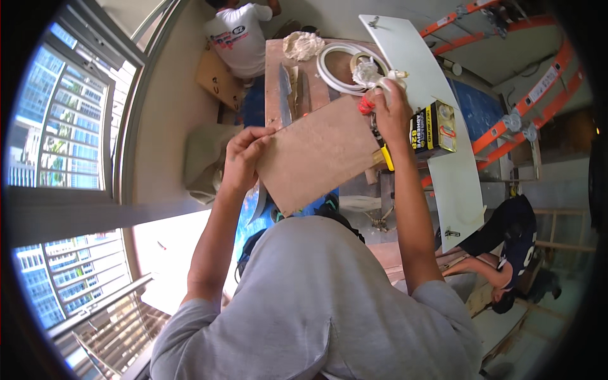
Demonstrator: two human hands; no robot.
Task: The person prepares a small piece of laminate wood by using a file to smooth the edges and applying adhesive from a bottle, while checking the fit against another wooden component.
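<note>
A flat brown board [313, 155], roughly rectangular, is held up in front of me by both hands. My left hand [244, 155] grips its left edge, fingers curled over the top. At the board's upper right corner my right hand [389, 111] is closed on the edge, with a red-and-yellow handled tool [379, 142] partly hidden under it. Behind the board lies a wooden worktop [278, 69] with a coil of white tubing [342, 63].
A long white panel [437, 126] carries a yellow and black can [434, 126]. An orange ladder [525, 88] stands at the right. One person in a white shirt [237, 38] crouches at the top, another in dark clothes [513, 247] bends at the right. Windows [69, 126] fill the left.
</note>
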